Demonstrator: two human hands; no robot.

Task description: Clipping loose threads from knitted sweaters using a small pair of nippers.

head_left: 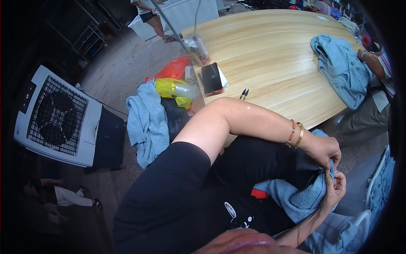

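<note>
My left hand (pixel 325 151), with beaded and gold bracelets on its wrist, pinches the top edge of a light blue knitted garment (pixel 296 197) that lies in my lap. Just below it, my right hand (pixel 337 187) grips the same fold of knit from underneath. Both hands are close together at the right of the view, off the edge of the wooden table (pixel 270 55). My left arm crosses the whole picture from a black sleeve.
Small thread snips (pixel 244 94) and a black phone (pixel 211 78) lie on the table's near corner. Another person's hand (pixel 367 56) rests by a blue garment (pixel 342 67) across the table. A white air cooler (pixel 55 116), a draped blue knit (pixel 146 122) and yellow bags (pixel 173 89) stand left.
</note>
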